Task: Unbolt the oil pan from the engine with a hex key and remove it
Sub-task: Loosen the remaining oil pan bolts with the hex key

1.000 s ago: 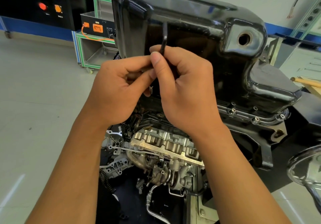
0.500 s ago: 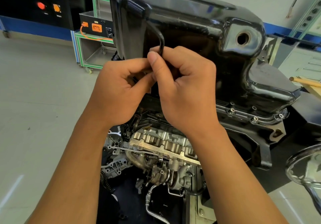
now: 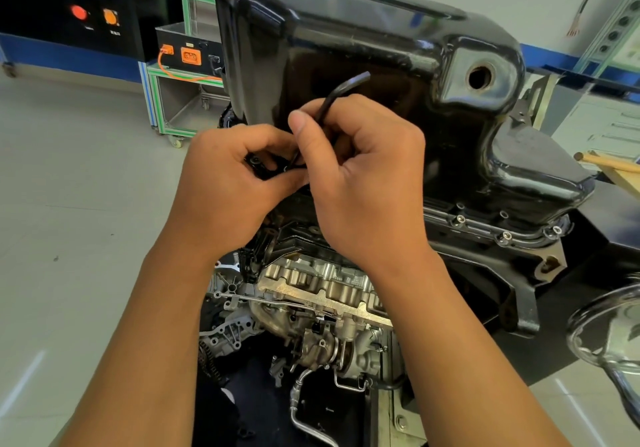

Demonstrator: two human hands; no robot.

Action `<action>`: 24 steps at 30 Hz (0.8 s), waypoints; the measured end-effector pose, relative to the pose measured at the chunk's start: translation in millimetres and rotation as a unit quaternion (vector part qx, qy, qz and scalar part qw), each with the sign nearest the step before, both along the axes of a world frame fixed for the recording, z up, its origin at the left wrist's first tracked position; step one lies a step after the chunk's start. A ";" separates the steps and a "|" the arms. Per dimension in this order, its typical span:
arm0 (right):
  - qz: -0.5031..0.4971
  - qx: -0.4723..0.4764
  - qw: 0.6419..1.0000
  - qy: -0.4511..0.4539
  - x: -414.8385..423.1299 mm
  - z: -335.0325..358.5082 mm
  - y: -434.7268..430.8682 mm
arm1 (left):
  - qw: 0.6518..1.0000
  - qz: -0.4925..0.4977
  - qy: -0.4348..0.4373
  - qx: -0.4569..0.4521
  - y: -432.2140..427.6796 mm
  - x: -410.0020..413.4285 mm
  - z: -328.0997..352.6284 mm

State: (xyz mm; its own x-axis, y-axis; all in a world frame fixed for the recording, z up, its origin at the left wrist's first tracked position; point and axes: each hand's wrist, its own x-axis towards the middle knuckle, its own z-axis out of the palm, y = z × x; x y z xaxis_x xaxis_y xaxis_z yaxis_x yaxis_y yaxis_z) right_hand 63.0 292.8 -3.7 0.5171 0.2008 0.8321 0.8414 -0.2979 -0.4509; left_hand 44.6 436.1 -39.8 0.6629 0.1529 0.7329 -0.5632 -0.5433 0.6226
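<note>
Oil pan (image 3: 363, 30) in the upper centre of the frame, seated on the upturned engine (image 3: 329, 294); glossy black painted metal, deep and boxy with rounded corners, stepping down to a shallower end at the right; round drain hole (image 3: 479, 77) in a raised boss at upper right; flange along the right side dotted with small bright socket-head bolts (image 3: 460, 218).

Hex key (image 3: 341, 89) in front of the pan's near wall, centre frame; black, L-shaped, short arm pointing to the upper right, long shaft slanting down-left into the hands.

Right hand (image 3: 367, 176) at centre; grip clenched round the key's shaft, fingers curled tight, thumb raised beside it.

Left hand (image 3: 228, 183) just left of centre, touching the right; grip closed in a pinch, thumb and curled forefinger on the key's lower end at the pan's flange edge; tip of the key hidden between the fingers.

Engine below the hands; dull grey cast metal, ribbed and lumpy, with thin bent steel pipes at the bottom centre.

Upper left: dark cabinet (image 3: 69, 13) with one red and one orange round button; beside it a green-framed cart (image 3: 173, 100) carrying a black box with orange sockets; smooth pale floor (image 3: 69, 221) along the left side.
</note>
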 end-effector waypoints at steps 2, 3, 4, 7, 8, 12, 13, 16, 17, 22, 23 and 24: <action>-0.001 0.005 1.000 -0.003 -0.1 -0.2 0.5 | 1.000 0.008 0.027 0.012 2.2 0.1 -3.7; 0.001 0.007 1.000 -0.002 -0.2 0.0 0.6 | 0.999 0.008 0.041 0.006 2.6 0.7 -5.8; 0.004 0.008 1.000 0.003 -0.1 -0.2 0.4 | 0.999 0.009 0.052 -0.003 1.8 1.4 -8.1; 0.021 0.026 0.999 0.022 -1.3 0.4 0.4 | 0.998 0.015 0.060 -0.027 -2.5 0.7 -10.3; 0.032 0.041 0.998 0.031 -2.5 1.7 0.2 | 0.997 0.017 0.056 -0.047 -3.8 -0.3 -9.5; 0.076 0.146 0.983 0.079 -12.6 13.4 -6.5 | 0.971 -0.039 0.008 -0.237 -12.6 -8.3 2.8; 0.090 0.178 0.975 0.095 -16.2 17.6 -11.4 | 0.950 -0.093 0.006 -0.297 -17.8 -12.2 8.0; 0.136 0.287 0.935 0.157 -25.3 26.7 -41.2 | 0.881 -0.219 0.059 -0.415 -44.2 -23.2 20.2; 0.136 0.307 0.925 0.179 -28.0 27.7 -56.7 | 0.868 -0.237 0.085 -0.428 -56.8 -26.9 22.8; 0.026 0.269 0.925 0.268 -54.4 16.4 -158.3 | 0.860 -0.295 0.176 -0.378 -144.9 -37.7 19.3; -0.003 0.268 0.922 0.279 -61.3 12.3 -179.6 | 0.857 -0.313 0.194 -0.361 -168.0 -38.5 17.4; -0.033 0.268 0.919 0.288 -68.2 8.3 -201.3 | 0.851 -0.334 0.212 -0.345 -192.6 -38.6 16.0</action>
